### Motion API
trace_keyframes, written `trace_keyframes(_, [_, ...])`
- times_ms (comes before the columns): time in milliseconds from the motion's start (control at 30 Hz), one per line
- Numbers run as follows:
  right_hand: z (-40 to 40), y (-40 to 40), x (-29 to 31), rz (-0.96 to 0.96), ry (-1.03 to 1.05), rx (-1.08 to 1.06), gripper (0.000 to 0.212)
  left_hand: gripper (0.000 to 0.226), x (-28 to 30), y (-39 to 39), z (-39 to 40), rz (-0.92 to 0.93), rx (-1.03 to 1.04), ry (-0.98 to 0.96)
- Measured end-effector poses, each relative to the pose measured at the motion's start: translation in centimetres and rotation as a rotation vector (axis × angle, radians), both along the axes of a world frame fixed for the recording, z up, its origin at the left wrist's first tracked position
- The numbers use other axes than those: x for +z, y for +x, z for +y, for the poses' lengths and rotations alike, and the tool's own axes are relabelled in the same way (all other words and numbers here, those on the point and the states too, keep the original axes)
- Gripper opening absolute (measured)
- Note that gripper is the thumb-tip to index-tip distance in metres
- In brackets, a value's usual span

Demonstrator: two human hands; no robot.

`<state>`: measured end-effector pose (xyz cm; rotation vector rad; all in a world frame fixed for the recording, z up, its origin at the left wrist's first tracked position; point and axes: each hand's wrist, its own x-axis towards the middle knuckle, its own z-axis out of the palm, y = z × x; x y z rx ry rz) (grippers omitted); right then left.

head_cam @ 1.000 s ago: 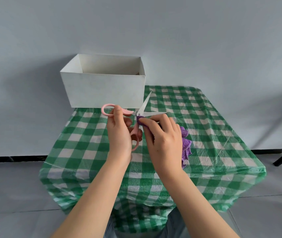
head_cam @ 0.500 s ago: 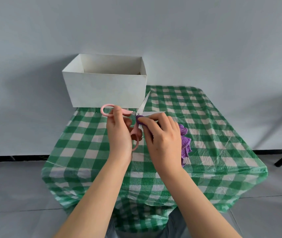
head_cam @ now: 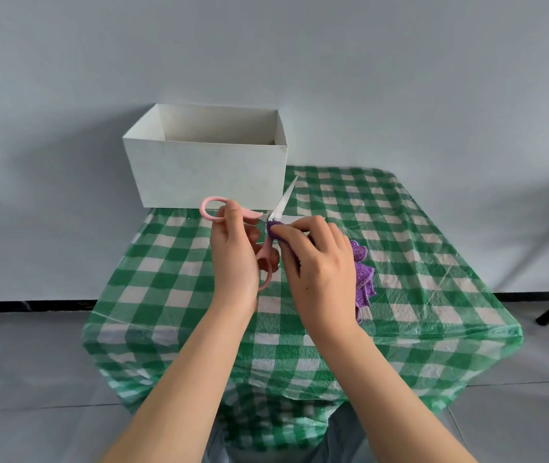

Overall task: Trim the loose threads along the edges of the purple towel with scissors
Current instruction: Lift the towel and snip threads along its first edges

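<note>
Scissors in left hand — towel in right hand

Soft, even daylight fills the scene, bright but without hard glare. The white box throws a broad, diffuse shadow on the wall toward 9 o'clock, and another dim patch sits on the wall at 3 o'clock. The tablecloth shows a faint plastic sheen. Wide-angle bending curves the floor line at the edges. Forearms at 6 o'clock look slightly soft.
</note>
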<state>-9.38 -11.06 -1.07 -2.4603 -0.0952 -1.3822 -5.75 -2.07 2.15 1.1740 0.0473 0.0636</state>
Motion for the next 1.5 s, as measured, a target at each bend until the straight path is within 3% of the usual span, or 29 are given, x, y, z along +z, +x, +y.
trace_keyframes(667, [-0.7,0.3,0.2,-0.024,-0.046,-0.027,0.016,0.035,0.1,-0.4,-0.1,0.013,-0.003,0.029])
trace_keyframes(933, [-0.3,0.9,0.6,-0.036,0.027,-0.112,0.016,0.033,0.8,-1.7,-0.5,-0.114,0.047,0.154])
trace_keyframes(1500, [0.0,0.2,0.2,-0.009,-0.092,-0.077,0.017,0.033,0.4,-1.2,0.0,-0.078,0.040,0.121])
